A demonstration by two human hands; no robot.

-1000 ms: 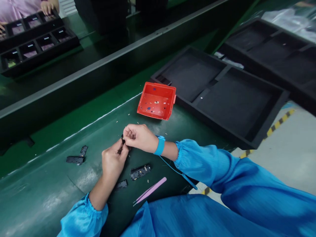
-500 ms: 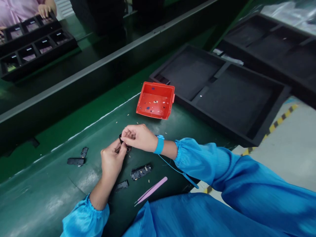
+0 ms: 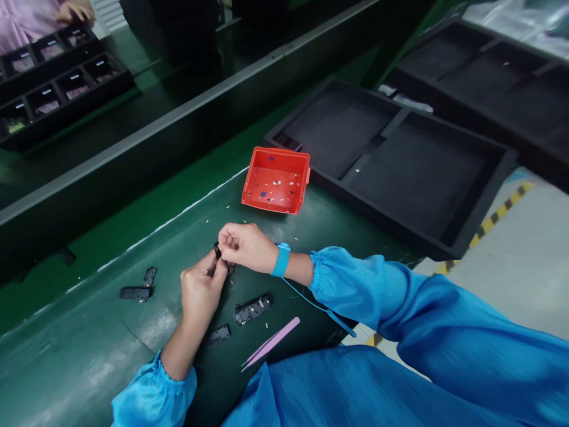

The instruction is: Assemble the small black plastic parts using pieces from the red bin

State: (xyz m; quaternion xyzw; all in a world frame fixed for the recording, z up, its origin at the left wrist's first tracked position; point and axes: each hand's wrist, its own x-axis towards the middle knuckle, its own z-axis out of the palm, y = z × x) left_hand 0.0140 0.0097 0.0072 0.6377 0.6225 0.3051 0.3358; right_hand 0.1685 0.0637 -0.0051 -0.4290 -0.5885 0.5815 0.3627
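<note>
Between the fingers of my left hand is a small black part, mostly hidden by both hands. My right hand meets it from the right, thumb and forefinger pinched together at the part's upper end; whatever they grip is too small to make out. A blue wrist strap with a cord circles my right wrist. Below the hands lie black electronic parts and another dark flat piece. Pink tweezers rest near my body. Further left are two more black parts, touching each other.
A red bin holding tiny scraps stands beyond my hands. Large black trays fill the right side. Across a dark rail, a co-worker's hand is at a black compartmented tray. Small bits are scattered over the green mat.
The whole view has shifted slightly, so the surroundings sit a little further left. Both hands keep almost the same pose at the black part.
</note>
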